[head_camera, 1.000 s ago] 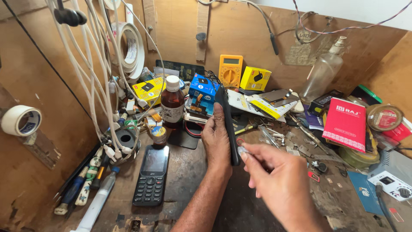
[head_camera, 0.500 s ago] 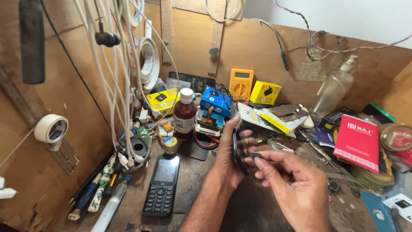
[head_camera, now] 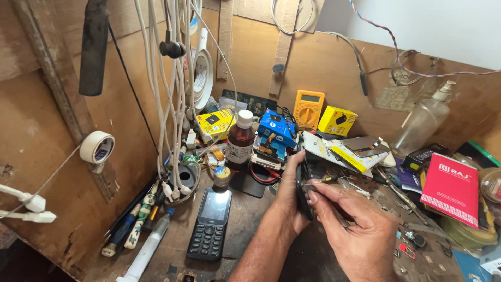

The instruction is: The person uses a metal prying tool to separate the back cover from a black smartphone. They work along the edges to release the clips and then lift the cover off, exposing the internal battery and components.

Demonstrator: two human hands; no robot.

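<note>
My left hand grips a thin black phone held on edge above the workbench. Fingers of my right hand press against the phone's near edge, and what sits between the fingertips is too small to make out. A black keypad phone lies flat on the bench to the left of my left forearm. Just beyond it stand a small round container and a brown bottle with a white cap.
White cables hang down at the left over screwdrivers and a white tube. A yellow multimeter, yellow and blue boxes, a clear bottle and a red booklet crowd the back and right. Tape roll on the left wall.
The view has tilted and moved closer. My left hand turned the black phone lower toward the bench, and my right hand closed in on its edge.
</note>
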